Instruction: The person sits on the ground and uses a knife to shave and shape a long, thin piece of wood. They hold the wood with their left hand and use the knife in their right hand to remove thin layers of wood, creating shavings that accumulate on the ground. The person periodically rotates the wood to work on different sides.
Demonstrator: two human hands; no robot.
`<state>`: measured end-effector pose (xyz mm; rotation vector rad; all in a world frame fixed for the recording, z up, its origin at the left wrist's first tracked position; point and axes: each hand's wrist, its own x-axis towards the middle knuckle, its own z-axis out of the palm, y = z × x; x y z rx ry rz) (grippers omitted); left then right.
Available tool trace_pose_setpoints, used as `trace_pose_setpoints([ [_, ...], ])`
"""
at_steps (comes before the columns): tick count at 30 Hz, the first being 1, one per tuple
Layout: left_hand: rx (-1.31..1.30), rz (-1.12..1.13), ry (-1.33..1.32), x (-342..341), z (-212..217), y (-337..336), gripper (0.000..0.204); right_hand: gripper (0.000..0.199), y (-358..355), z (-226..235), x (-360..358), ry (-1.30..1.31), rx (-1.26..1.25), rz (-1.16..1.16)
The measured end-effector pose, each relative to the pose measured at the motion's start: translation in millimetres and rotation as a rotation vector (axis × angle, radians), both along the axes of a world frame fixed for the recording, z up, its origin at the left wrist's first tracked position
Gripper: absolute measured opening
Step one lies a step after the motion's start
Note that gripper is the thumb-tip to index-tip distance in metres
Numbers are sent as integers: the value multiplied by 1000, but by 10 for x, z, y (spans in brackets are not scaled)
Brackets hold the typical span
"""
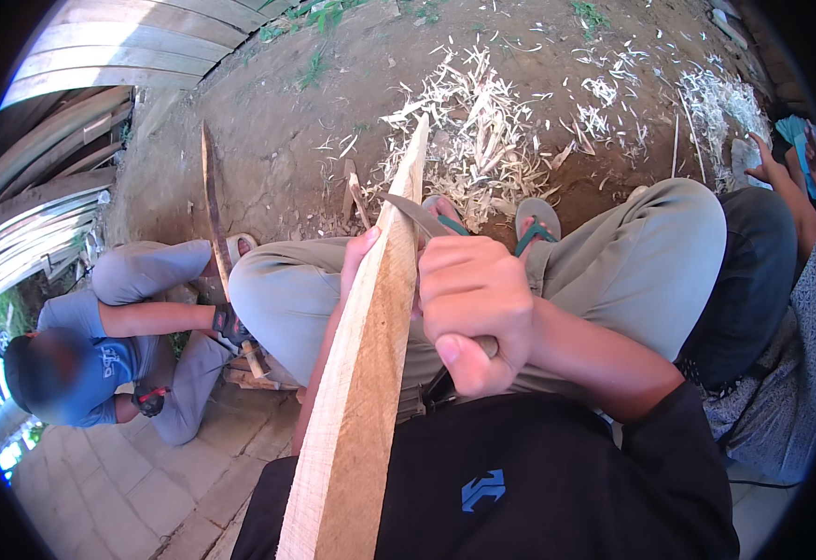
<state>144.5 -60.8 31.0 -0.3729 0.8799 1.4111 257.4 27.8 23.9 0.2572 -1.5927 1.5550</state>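
Note:
A long, square-edged piece of pale wood [361, 392] slants up from my lap, tapering to a point at its far end. My left hand [359, 257] is closed round its left side below the tip; most of the fingers are hidden behind the wood. In my right hand [476, 303], a knife [415, 217] is gripped in a fist, the butt of its handle showing by the thumb. The curved blade lies across the wood near the tapered end, its point toward the left.
Pale wood shavings [482, 140] lie heaped on the dirt ground beyond my sandalled feet. At left, a seated person [114, 341] in dark gloves holds a long stick [214, 205]. Another person's arm [790, 182] shows at far right. Stacked boards [53, 140] stand at the left.

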Motion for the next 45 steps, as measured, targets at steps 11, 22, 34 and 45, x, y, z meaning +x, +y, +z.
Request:
trace_pose_setpoints([
  [11, 131, -150, 103, -113, -656, -475, 89, 7, 83, 217, 49, -9, -116, 37],
  [22, 69, -80, 49, -94, -454, -379, 84, 9, 23, -25, -25, -96, -96, -68],
  [34, -58, -23, 107, -49, -641, -459, 81, 20, 45, -23, -91, -55, -80, -66],
  [45, 88, -132, 82, -94, -514, -415, 80, 18, 19, 1, -73, -4, -68, -35],
])
